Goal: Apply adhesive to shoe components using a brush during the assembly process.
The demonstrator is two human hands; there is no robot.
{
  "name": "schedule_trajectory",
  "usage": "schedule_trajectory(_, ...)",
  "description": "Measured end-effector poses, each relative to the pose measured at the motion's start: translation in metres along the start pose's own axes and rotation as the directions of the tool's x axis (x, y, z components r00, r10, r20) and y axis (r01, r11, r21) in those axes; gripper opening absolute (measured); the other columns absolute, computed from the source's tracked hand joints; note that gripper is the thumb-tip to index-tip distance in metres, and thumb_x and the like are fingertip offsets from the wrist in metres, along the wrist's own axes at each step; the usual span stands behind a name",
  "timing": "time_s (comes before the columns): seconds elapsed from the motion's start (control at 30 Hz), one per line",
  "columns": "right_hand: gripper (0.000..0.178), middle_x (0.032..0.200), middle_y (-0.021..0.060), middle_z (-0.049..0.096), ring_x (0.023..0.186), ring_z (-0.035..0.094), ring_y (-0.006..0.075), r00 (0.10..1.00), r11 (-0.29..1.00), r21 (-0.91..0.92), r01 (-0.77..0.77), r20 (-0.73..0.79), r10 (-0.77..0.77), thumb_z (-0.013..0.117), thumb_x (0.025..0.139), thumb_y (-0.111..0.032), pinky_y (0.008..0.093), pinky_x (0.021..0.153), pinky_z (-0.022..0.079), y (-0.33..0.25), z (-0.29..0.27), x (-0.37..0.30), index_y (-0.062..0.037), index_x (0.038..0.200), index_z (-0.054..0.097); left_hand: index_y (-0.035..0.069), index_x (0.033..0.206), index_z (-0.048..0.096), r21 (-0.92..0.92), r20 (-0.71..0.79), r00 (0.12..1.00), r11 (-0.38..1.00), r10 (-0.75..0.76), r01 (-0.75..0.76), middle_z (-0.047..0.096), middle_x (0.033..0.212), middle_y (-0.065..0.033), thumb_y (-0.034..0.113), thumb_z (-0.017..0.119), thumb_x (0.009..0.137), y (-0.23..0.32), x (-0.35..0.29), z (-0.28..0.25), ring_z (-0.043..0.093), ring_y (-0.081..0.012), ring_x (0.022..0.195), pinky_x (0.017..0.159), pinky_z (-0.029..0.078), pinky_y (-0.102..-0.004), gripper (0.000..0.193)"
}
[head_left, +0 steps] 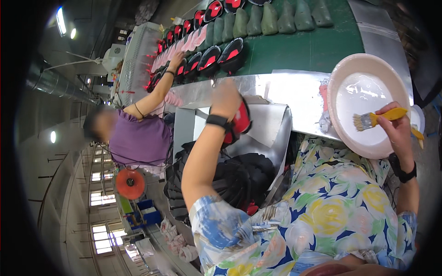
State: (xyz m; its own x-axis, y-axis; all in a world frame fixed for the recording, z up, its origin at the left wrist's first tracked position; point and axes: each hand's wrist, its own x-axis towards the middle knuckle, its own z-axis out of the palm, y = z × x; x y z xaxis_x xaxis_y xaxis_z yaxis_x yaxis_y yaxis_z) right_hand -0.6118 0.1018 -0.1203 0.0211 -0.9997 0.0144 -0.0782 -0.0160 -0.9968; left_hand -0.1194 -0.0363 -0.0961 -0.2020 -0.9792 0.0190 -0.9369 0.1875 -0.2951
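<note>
The right hand (398,130) has its grip closed round the handle of a brush (367,121), bristles over the white liquid in a basin (361,60), likely so drips fall back inside. The basin sits by the tabletop (299,92), probably to suit that hand's reach. The left hand (225,100) is blurred; a red-and-black upper (242,118) shows against it, above a box (185,129) of black pieces (248,175), perhaps held there, but I cannot tell how far its grip is open. Beyond, shoes (209,60) and green lasts (269,20) stand in rows, presumably for order, and a co-worker's hand (177,60) reaches over them.
</note>
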Motion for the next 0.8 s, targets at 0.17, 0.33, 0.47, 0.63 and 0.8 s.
schedule_trajectory(0.17, 0.014, 0.095, 0.0058, 0.064, 0.095, 0.061, 0.014, 0.997, 0.991, -0.109, 0.072, 0.028, -0.069, 0.068, 0.086, -0.004, 0.0282, 0.09, 0.047, -0.015, 0.013, -0.008, -0.0042, 0.098, 0.06, -0.008, 0.141, 0.035, -0.651, 0.371, 0.926, 0.73, 0.068, 0.207, 0.055, 0.126, -0.0381, 0.047, 0.058, 0.088, 0.088, 0.066, 0.046, 0.054, -0.047, 0.122, 0.105, 0.042, -0.0442, 0.08)
schedule_trajectory(0.33, 0.014, 0.091, 0.0069, 0.066, 0.088, 0.064, 0.015, 0.996, 0.967, -0.25, 0.053, -0.058, -0.07, 0.069, 0.086, -0.008, 0.0292, 0.086, 0.05, -0.004, -0.015, -0.015, -0.0043, 0.095, 0.06, 0.007, 0.132, 0.057, -0.661, 0.169, 0.855, 0.699, 0.491, -0.271, 0.061, 0.129, -0.0181, -0.01, 0.053, 0.072, 0.075, 0.029, 0.037, 0.054, -0.0385, 0.124, 0.104, 0.045, -0.0403, 0.062)
schedule_trajectory(0.47, 0.014, 0.087, 0.0058, 0.067, 0.079, 0.063, 0.0122, 0.974, 0.926, -0.377, 0.033, -0.195, -0.114, 0.069, 0.088, -0.013, 0.0259, 0.072, 0.05, 0.008, -0.03, -0.001, -0.0026, 0.092, 0.062, 0.015, 0.137, 0.054, -0.598, 0.164, 0.797, 0.701, 0.582, -0.389, 0.052, 0.14, -0.0182, -0.01, 0.059, 0.07, 0.05, -0.002, 0.047, 0.045, -0.0398, 0.133, 0.111, 0.038, -0.0456, 0.072)
schedule_trajectory(0.63, 0.021, 0.076, 0.0112, 0.066, 0.069, 0.063, 0.0191, 0.999, 0.937, -0.35, 0.019, -0.02, -0.028, 0.069, 0.086, -0.017, 0.032, 0.064, 0.05, 0.041, 0.0, 0.065, 0.0019, 0.092, 0.064, 0.028, 0.142, 0.048, -0.244, 0.047, 0.855, 0.836, 0.516, -0.491, 0.034, 0.154, -0.0125, -0.002, 0.069, 0.065, 0.076, -0.02, 0.079, 0.036, -0.0413, 0.137, 0.11, 0.032, -0.0534, 0.085)
schedule_trajectory(0.8, 0.025, 0.079, 0.0218, 0.068, 0.07, 0.066, 0.0341, 0.955, 0.86, -0.505, 0.074, 0.284, 0.085, 0.071, 0.082, -0.02, 0.0405, 0.065, 0.05, 0.055, 0.048, 0.076, 0.0027, 0.091, 0.065, 0.019, 0.137, 0.054, -0.303, -0.079, 0.835, 0.785, 0.545, -0.541, 0.058, 0.135, -0.0117, -0.005, 0.063, 0.067, 0.067, 0.008, 0.04, 0.059, -0.0311, 0.117, 0.093, 0.051, -0.0398, 0.074)
